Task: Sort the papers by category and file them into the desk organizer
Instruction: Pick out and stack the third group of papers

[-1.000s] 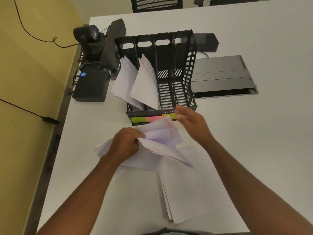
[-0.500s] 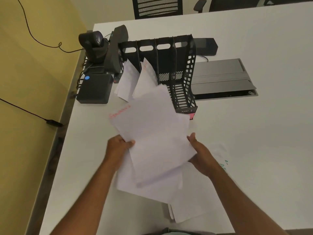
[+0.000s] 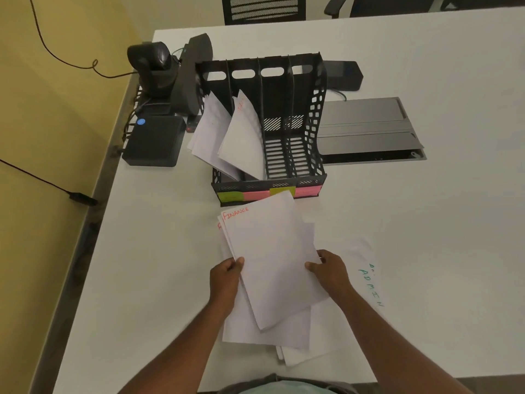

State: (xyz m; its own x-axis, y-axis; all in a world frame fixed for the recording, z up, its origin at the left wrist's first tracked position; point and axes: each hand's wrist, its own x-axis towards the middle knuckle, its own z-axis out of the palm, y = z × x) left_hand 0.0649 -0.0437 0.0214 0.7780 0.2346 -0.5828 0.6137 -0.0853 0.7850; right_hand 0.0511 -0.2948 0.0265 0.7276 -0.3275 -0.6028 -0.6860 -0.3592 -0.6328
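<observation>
Both hands pinch the finance sheets (image 3: 272, 251), left hand (image 3: 225, 280) and right hand (image 3: 329, 273) equally placed; organizer (image 3: 267, 132) sits at twelve o'clock, sheets' long axis pointing there.

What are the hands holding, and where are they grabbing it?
Both hands hold a stack of papers, the top one marked FINANCE. The left hand grips its left edge and the right hand its right edge, near the lower part.

Dim warm indoor light, soft shadows, slight overall softness, wide-angle bending at edges
</observation>
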